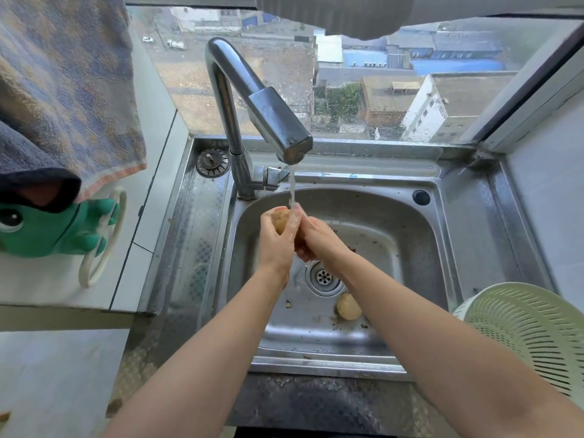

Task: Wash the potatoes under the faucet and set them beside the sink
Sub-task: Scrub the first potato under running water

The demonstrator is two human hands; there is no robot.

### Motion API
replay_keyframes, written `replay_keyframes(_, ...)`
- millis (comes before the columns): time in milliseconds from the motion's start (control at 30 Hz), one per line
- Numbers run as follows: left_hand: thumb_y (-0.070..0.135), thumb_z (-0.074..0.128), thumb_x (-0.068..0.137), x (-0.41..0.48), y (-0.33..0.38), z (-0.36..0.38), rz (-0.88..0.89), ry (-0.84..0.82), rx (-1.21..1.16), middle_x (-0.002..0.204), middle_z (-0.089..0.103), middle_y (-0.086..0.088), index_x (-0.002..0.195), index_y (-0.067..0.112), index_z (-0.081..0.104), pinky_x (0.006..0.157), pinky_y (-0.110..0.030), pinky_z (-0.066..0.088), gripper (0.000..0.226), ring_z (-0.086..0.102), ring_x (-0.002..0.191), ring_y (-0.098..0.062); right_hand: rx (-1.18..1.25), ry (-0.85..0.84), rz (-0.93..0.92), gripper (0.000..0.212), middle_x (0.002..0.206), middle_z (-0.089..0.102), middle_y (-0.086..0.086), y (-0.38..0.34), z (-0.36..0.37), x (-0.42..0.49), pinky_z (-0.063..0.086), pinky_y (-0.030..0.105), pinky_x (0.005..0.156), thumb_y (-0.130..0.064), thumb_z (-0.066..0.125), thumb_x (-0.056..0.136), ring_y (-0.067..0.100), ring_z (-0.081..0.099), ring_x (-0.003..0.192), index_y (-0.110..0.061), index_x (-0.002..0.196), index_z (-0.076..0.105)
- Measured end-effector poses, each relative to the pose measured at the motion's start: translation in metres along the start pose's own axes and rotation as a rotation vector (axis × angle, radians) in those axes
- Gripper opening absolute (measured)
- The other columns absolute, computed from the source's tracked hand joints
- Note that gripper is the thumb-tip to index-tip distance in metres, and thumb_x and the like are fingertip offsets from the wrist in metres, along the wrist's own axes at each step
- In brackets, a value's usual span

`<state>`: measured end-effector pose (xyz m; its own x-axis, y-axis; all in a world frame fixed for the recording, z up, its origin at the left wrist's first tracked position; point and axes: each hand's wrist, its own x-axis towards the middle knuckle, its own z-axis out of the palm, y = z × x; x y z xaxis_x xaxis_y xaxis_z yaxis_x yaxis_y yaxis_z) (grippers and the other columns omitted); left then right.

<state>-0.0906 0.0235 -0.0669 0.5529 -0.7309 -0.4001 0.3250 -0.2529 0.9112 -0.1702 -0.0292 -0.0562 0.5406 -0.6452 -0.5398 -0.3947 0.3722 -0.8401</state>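
Note:
Water runs from the steel faucet (278, 131) onto a brown potato (282, 220) held over the sink (388, 213). My left hand (274, 245) grips the potato from the left. My right hand (316, 238) wraps around its right side, fingers curled under the stream. Most of the potato is hidden between the two hands. A second, paler potato (348, 306) lies on the sink floor just right of the drain (323, 277), partly behind my right forearm.
A pale green plastic colander (531, 330) sits on the counter at the right of the sink. A sink strainer plug (212, 162) lies on the left drainboard. A towel (63, 90) and green frog-shaped hook (53, 229) hang at left. Dirt specks dot the sink.

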Motion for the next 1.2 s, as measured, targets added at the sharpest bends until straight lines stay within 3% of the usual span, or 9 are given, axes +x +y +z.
replay_keyframes(167, 0.03, 0.046, 0.099, 0.006, 0.014, 0.008, -0.204, 0.14, -0.176, 0.094, 0.063, -0.011, 0.09, 0.017, 0.063, 0.072, -0.036, 0.052, 0.024, 0.061, 0.085, -0.024, -0.022, 0.092, -0.021, 0.052, 0.056, 0.048, -0.002, 0.006, -0.002, 0.001, 0.027, 0.016, 0.038, -0.057, 0.032, 0.099, 0.003, 0.035, 0.037, -0.015, 0.083, 0.058)
replay_keyframes(233, 0.028, 0.044, 0.1, 0.005, 0.017, 0.008, -0.221, 0.009, -0.322, 0.098, 0.067, -0.01, 0.096, 0.015, 0.065, 0.073, -0.035, 0.052, 0.025, 0.064, 0.088, -0.024, 0.039, 0.113, 0.094, 0.055, 0.046, 0.044, -0.005, 0.003, -0.005, 0.001, 0.024, 0.019, 0.036, -0.059, 0.029, 0.099, 0.006, 0.03, 0.035, -0.018, 0.07, 0.052)
replay_keyframes(400, 0.018, 0.045, 0.096, 0.008, 0.011, 0.004, -0.196, 0.085, -0.199, 0.094, 0.07, -0.013, 0.078, 0.015, 0.061, 0.06, -0.029, 0.05, 0.024, 0.064, 0.085, -0.028, -0.015, 0.066, 0.215, 0.061, 0.043, 0.045, -0.004, 0.006, -0.006, 0.001, 0.021, 0.018, 0.036, -0.057, 0.023, 0.1, 0.008, 0.028, 0.038, -0.015, 0.066, 0.052)
replay_keyframes(600, 0.027, 0.048, 0.099, 0.001, 0.005, 0.006, -0.049, -0.088, -0.045, 0.096, 0.066, -0.009, 0.099, 0.012, 0.06, 0.07, -0.035, 0.051, 0.019, 0.06, 0.082, -0.02, 0.092, 0.154, 0.255, 0.055, 0.036, 0.043, -0.005, 0.008, -0.007, 0.001, 0.02, 0.015, 0.034, -0.043, 0.02, 0.102, 0.008, 0.027, 0.033, -0.012, 0.069, 0.052)
replay_keyframes(700, 0.02, 0.042, 0.098, 0.009, 0.007, 0.005, -0.137, 0.137, -0.107, 0.078, 0.062, -0.011, 0.08, 0.011, 0.061, 0.05, -0.026, 0.047, 0.027, 0.057, 0.067, -0.023, -0.055, 0.106, 0.175, 0.068, 0.051, 0.054, 0.001, 0.008, -0.002, -0.001, 0.03, 0.017, 0.036, -0.06, 0.023, 0.098, 0.009, 0.038, 0.037, -0.008, 0.078, 0.061)
replay_keyframes(800, 0.035, 0.035, 0.102, 0.019, 0.012, 0.002, -0.29, 0.205, -0.292, 0.077, 0.063, -0.009, 0.083, 0.013, 0.061, 0.057, -0.03, 0.049, 0.039, 0.059, 0.066, -0.023, -0.074, 0.07, -0.012, 0.06, 0.08, 0.062, 0.008, 0.01, 0.007, -0.003, 0.04, 0.021, 0.044, -0.064, 0.039, 0.093, 0.01, 0.049, 0.052, -0.008, 0.113, 0.05)
replay_keyframes(900, 0.04, 0.046, 0.094, 0.012, 0.007, 0.0, -0.142, 0.035, -0.205, 0.076, 0.056, -0.006, 0.09, 0.008, 0.052, 0.051, -0.029, 0.045, 0.033, 0.052, 0.065, -0.021, -0.109, 0.209, -0.069, 0.051, 0.068, 0.057, 0.003, 0.007, 0.009, 0.002, 0.038, 0.027, 0.052, -0.056, 0.038, 0.097, 0.014, 0.046, 0.055, -0.01, 0.086, 0.055)
replay_keyframes(1000, 0.021, 0.056, 0.092, -0.003, -0.002, 0.002, 0.041, -0.069, -0.079, 0.09, 0.058, -0.006, 0.098, 0.017, 0.052, 0.069, -0.029, 0.052, 0.009, 0.057, 0.079, -0.018, -0.131, 0.379, -0.064, 0.052, 0.061, 0.053, 0.004, 0.006, 0.008, 0.009, 0.038, 0.036, 0.064, -0.039, 0.026, 0.102, 0.021, 0.046, 0.06, -0.013, 0.064, 0.049)
replay_keyframes(1200, 0.023, 0.039, 0.099, 0.007, 0.013, 0.005, -0.11, 0.234, -0.173, 0.081, 0.059, -0.008, 0.081, 0.017, 0.06, 0.052, -0.028, 0.043, 0.028, 0.055, 0.072, -0.024, 0.03, 0.117, -0.175, 0.032, 0.068, 0.052, 0.002, 0.012, 0.016, -0.016, 0.035, 0.018, 0.045, -0.041, 0.041, 0.102, 0.006, 0.043, 0.051, -0.012, 0.091, 0.048)
